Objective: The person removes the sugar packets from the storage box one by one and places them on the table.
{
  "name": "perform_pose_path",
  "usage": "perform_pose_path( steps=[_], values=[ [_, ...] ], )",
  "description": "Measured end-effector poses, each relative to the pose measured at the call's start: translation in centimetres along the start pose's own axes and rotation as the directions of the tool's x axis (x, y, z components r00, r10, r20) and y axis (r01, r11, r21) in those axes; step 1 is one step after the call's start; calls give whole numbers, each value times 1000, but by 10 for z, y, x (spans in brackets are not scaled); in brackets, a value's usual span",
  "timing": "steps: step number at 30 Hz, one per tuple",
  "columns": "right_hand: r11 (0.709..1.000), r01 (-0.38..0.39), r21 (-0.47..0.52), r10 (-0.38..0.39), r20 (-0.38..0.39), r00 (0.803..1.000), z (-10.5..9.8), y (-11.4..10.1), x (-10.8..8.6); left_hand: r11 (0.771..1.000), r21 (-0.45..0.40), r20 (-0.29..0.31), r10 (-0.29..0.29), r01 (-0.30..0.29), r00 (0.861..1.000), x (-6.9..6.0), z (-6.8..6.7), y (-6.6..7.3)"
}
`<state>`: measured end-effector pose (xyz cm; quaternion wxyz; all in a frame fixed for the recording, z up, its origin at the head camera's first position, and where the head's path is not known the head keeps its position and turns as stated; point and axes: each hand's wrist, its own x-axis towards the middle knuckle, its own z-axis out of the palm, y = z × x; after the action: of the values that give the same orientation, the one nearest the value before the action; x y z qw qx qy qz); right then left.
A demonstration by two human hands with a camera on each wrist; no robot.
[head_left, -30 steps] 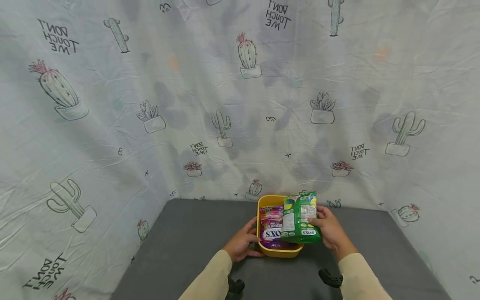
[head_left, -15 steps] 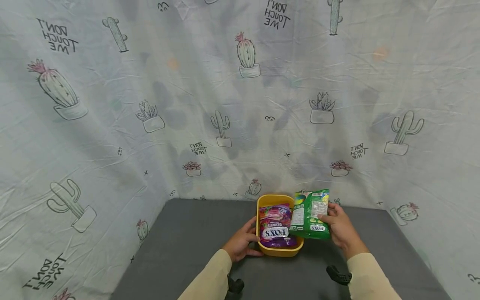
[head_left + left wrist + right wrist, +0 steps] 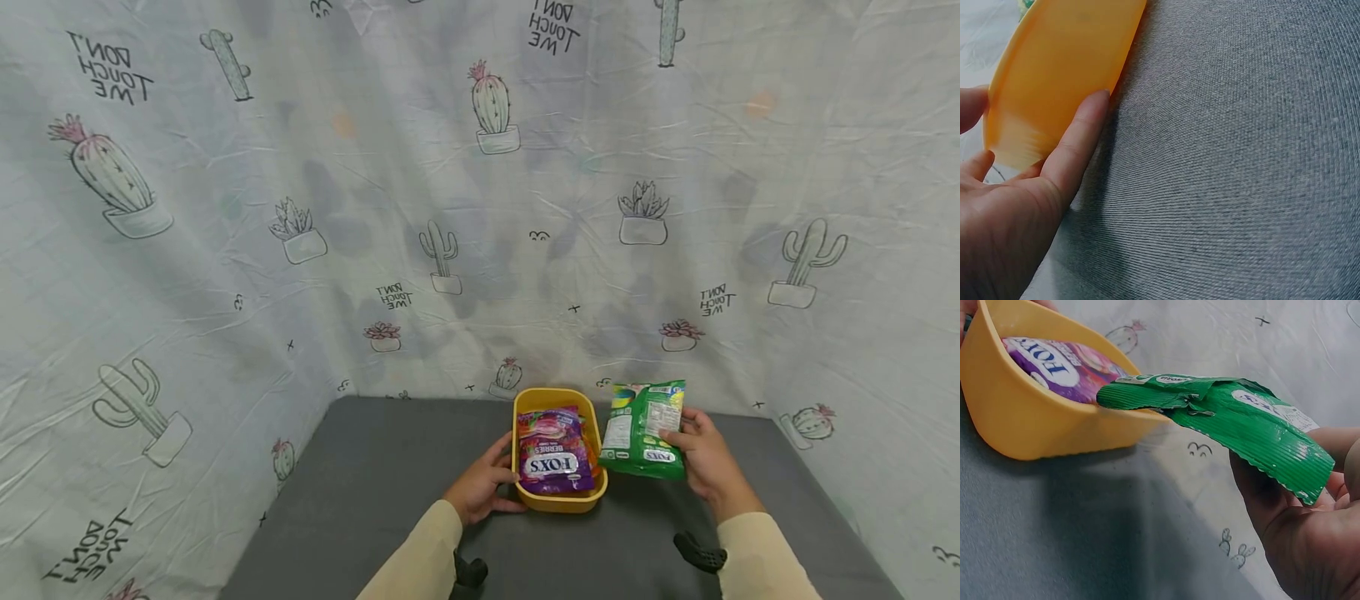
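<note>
Compared with 0.5 s ago, the green packet (image 3: 642,417) has shifted toward the right of the head view together with the right hand (image 3: 708,458); it then covered part of the yellow tub's right side, and now only its lower left corner reaches the rim in that view. The right wrist view shows 1 end of the packet overlapping the rim, though whether they touch I cannot tell. The left hand (image 3: 483,483) and the yellow tub (image 3: 558,505) have stayed nearly where they were, in the lower middle of the frame.

The green packet lies to the left of the right hand, which pinches its right edge, thumb across the printed face and fingers behind, and holds it above the table (image 3: 420,450). The left hand grips the tub's left side, 1 digit along the outer wall and fingertips at the rim.

Inside the tub is 1 purple packet (image 3: 553,450), printed side up, filling most of the opening. An orange item (image 3: 593,457) shows beside it, along the tub's right wall; it is too small to identify.
</note>
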<state>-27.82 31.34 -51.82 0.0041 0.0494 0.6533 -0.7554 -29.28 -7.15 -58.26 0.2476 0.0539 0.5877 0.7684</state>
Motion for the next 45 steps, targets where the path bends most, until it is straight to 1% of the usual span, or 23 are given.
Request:
perform_pose_path(
  steps=[5, 19, 22, 28, 34, 45],
  values=[
    [1000, -14, 0, 14, -15, 1000, -11, -1, -3, 1000, -10, -3, -4, 4, 1000, -1, 0, -1],
    [999, -36, 41, 37, -40, 999, -29, -2, -6, 1000, -21, 9, -7, 7, 1000, 1, -1, 0],
    [998, -40, 38, 41, -40, 998, -33, 2, -6, 1000, -16, 9, -4, 5, 1000, 2, -2, 0],
    [996, -71, 50, 73, -41, 997, -36, 8, -8, 1000, -14, -1, -3, 3, 1000, 4, -2, -1],
    [996, -83, 29, 85, -48, 995, -37, 13, -10, 1000, -15, 0, -5, 5, 1000, 4, -2, -2],
    [991, -134, 5, 134, -68, 989, -47, 31, -7, 1000, -17, 4, -11, 11, 1000, 4, -3, -2]
  ],
)
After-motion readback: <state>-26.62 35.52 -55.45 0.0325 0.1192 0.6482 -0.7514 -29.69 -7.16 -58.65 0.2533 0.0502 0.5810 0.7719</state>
